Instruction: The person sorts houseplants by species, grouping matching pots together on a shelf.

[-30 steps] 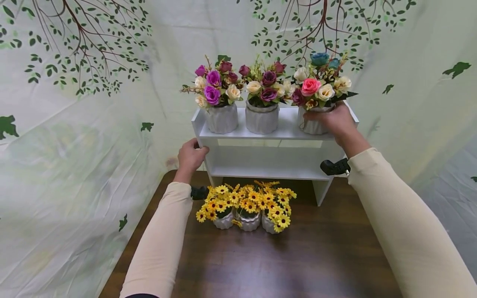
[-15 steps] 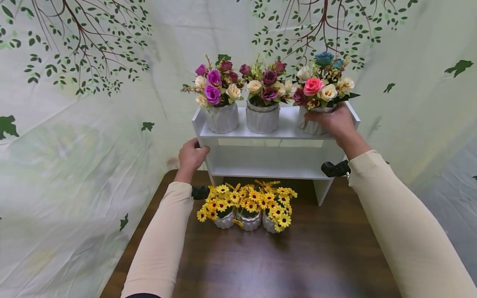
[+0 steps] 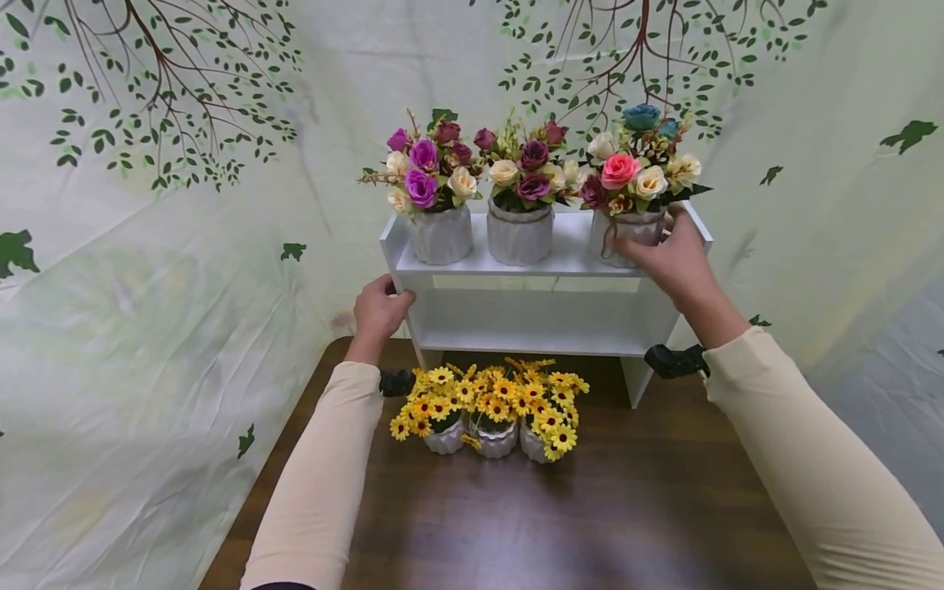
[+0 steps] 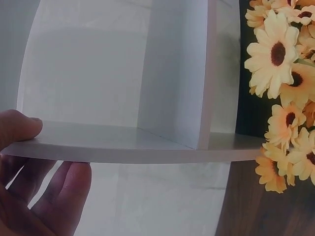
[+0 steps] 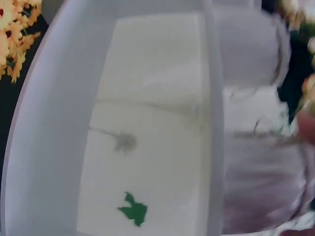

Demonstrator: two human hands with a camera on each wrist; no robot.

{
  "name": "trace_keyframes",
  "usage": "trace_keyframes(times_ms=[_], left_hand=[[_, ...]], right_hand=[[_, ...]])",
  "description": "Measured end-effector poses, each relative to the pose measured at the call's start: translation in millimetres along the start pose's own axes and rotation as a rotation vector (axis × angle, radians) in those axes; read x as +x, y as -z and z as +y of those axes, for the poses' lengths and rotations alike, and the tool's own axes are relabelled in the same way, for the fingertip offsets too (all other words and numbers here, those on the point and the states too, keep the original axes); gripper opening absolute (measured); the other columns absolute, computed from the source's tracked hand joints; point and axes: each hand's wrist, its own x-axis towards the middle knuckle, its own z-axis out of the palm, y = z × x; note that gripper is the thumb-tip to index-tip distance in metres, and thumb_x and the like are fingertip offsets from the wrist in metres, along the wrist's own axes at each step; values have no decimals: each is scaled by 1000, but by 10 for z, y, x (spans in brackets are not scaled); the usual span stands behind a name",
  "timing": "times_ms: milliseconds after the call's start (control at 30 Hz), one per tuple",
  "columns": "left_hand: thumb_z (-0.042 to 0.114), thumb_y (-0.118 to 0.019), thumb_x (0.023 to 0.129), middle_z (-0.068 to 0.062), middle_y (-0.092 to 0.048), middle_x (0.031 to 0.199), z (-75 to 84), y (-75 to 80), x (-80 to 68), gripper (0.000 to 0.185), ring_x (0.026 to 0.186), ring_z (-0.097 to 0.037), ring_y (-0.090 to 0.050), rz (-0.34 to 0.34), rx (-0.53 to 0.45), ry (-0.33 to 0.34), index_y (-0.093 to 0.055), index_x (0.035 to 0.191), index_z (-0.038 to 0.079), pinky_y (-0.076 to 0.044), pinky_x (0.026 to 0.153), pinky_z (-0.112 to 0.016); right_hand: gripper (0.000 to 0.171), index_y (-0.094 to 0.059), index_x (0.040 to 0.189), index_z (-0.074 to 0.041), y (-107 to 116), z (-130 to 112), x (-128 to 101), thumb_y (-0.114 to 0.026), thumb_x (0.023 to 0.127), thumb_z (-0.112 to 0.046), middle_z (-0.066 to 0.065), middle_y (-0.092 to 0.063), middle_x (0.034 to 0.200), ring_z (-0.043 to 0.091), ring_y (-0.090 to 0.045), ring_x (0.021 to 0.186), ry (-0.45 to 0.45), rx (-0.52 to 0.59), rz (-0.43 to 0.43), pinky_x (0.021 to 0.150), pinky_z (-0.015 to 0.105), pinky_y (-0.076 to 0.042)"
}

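Note:
A white two-tier shelf stands on a dark wooden table. Three white ribbed pots of roses sit on its top board. My right hand is at the rightmost rose pot, thumb and fingers spread loosely about its lower right side and touching it. In the blurred right wrist view that pot fills the right side, with only a fingertip showing. My left hand grips the shelf's left side panel; the left wrist view shows the thumb on one face and fingers on the other.
Three small white pots of yellow daisies stand in a row on the table before the shelf, close to my left wrist. The shelf's lower tier holds nothing. A leaf-printed cloth backdrop hangs behind and on both sides.
My right hand and forearm have drawn back and down from the rightmost rose pot, which now shows more and stays in place. The left hand has not moved.

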Motion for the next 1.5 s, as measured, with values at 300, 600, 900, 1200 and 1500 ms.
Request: trace_keyframes(times_ms=[300,600,900,1200,1500], left_hand=[[24,-58,90,-17,-65,129,-1,-25,11,46,116,-36,-62,-6,-2,7,-60,132,6,-52,96,-51],[21,-58,90,-19,-66,125,7,63,24,43,104,-35,-66,-40,23,-36,-60,129,3,-55,83,-43],[31,-55,99,-20,-57,140,25,62,23,47,125,-38,-59,-82,-80,-86,-53,138,5,-51,100,-53],[26,-56,97,-20,-65,125,42,-39,34,37,108,-34,-63,16,-167,-102,-60,128,5,-52,90,-49],[19,-55,96,-19,-65,124,12,-88,35,33,111,-34,-64,47,-199,-101,-59,126,5,-53,89,-48]], right_hand=[[44,-57,125,7,-205,384,-720,-70,84,-6,23,-59,124,22,-54,116,467,-77,391,95,21,-44],[12,-70,87,-1,-508,1307,-1084,-70,79,7,11,-68,80,-5,-54,73,614,-87,231,66,10,-45],[19,-67,109,-4,-845,2012,-1277,-66,91,-10,5,-72,94,10,-62,80,69,-257,-422,66,25,-50],[68,-47,134,8,-1327,2325,-1380,-79,79,-14,24,-64,118,31,-65,100,-101,-204,-466,81,43,-55],[90,-33,147,3,-1719,2421,-1414,-83,75,-17,25,-50,141,39,-53,128,-145,4,-328,104,55,-46]])
